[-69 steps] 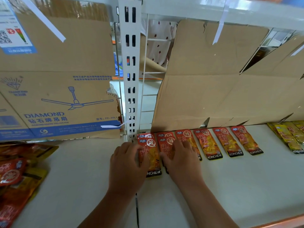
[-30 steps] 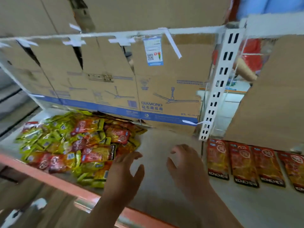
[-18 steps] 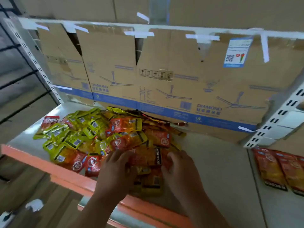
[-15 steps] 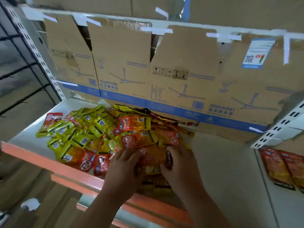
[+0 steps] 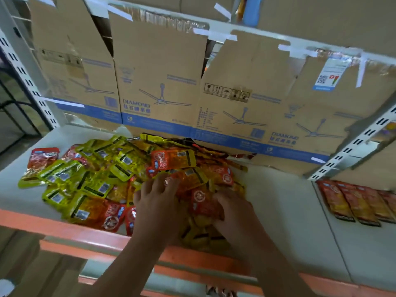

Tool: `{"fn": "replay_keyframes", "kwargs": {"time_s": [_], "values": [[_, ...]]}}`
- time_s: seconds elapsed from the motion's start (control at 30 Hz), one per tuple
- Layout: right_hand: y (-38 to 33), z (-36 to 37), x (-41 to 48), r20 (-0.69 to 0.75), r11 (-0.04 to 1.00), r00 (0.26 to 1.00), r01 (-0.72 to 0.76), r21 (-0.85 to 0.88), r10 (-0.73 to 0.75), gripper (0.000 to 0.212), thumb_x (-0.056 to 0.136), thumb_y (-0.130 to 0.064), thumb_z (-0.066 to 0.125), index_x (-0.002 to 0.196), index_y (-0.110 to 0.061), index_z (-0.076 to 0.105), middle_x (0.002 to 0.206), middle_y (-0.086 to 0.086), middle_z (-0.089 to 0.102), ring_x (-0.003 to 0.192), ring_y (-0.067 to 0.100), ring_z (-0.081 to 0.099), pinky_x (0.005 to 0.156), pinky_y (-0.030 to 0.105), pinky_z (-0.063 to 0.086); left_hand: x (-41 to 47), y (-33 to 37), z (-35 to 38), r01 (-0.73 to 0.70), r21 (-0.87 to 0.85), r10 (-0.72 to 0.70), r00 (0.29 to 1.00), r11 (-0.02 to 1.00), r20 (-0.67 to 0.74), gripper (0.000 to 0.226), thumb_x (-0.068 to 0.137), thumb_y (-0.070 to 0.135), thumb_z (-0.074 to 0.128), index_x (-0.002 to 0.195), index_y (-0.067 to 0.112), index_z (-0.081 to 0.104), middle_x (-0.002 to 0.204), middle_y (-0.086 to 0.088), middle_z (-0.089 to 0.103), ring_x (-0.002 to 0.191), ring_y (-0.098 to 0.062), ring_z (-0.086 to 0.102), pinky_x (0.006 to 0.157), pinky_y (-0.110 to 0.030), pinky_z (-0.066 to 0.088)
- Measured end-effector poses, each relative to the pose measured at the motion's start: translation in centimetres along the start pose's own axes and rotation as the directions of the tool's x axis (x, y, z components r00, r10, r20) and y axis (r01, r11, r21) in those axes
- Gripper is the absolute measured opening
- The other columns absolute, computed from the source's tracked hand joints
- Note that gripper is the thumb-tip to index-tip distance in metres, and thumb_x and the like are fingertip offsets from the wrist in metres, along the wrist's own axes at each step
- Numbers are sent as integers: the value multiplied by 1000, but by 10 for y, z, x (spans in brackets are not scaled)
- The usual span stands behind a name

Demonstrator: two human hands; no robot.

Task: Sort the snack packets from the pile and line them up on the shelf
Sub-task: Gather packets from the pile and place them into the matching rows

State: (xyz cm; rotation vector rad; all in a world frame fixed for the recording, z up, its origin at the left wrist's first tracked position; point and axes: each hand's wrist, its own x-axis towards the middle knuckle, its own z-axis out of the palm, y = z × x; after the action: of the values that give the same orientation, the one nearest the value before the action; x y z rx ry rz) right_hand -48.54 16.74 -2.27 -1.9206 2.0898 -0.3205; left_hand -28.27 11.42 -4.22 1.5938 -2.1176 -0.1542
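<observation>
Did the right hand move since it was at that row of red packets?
Yes. The right hand went left, past the white slotted post, from the lined-up row onto the pile.

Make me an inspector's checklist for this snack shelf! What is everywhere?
Surface: white shelf with an orange front edge.
Job's things: pile of yellow and red snack packets on the left; row of red packets lined up at the right.
Clutter: nothing seen.
Hands: left hand rests with fingers spread on the pile; right hand digs into it, grip unclear.
Cables: nothing seen.
Surroundings: taped cardboard panels behind; slotted white upright at the right.
</observation>
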Motion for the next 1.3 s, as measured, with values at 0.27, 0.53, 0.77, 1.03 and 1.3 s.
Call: {"fn": "replay_keyframes", "kwargs": {"time_s": [0.27,0.53,0.77,1.03,1.3], "values": [[9,-10,-9,2,998,1000,-6,58,5,52,77,-56,75,122,-39,54,123,-18,50,120,10,44,101,42,40,14,-14,-5,-98,80,101,994,992,-31,35,77,35,63,108,29,76,112,6,73,101,-33,64,82,-50,46],[11,-16,-19,-172,980,985,43,195,-9,23,90,-40,59,111,-34,68,100,-12,69,92,10,63,78,34,53,30,18,-42,81,-614,-182,978,785,-104,23,92,27,76,96,47,66,87,16,71,86,-7,66,76,-29,51],[48,-19,-15,-187,929,923,-292,229,336,16,97,-24,56,112,-23,63,100,0,69,91,24,66,76,40,54,61,21,-40,121,-314,-54,975,942,216,23,102,21,60,110,36,76,97,12,72,83,-12,66,66,-21,50],[65,0,-28,-165,973,959,-227,36,230,58,81,-41,77,133,-23,60,127,3,60,111,29,55,92,42,51,37,62,-23,62,18,-64,981,998,182,44,97,50,56,139,36,56,129,1,59,104,-24,66,71,-32,48],[74,-5,-26,-162,978,965,-206,29,208,38,86,-47,68,120,-31,66,116,-4,64,103,22,56,86,33,47,2,67,5,-200,-13,196,942,980,274,29,80,44,75,107,32,75,136,1,60,121,-31,56,91,-48,53]]}}
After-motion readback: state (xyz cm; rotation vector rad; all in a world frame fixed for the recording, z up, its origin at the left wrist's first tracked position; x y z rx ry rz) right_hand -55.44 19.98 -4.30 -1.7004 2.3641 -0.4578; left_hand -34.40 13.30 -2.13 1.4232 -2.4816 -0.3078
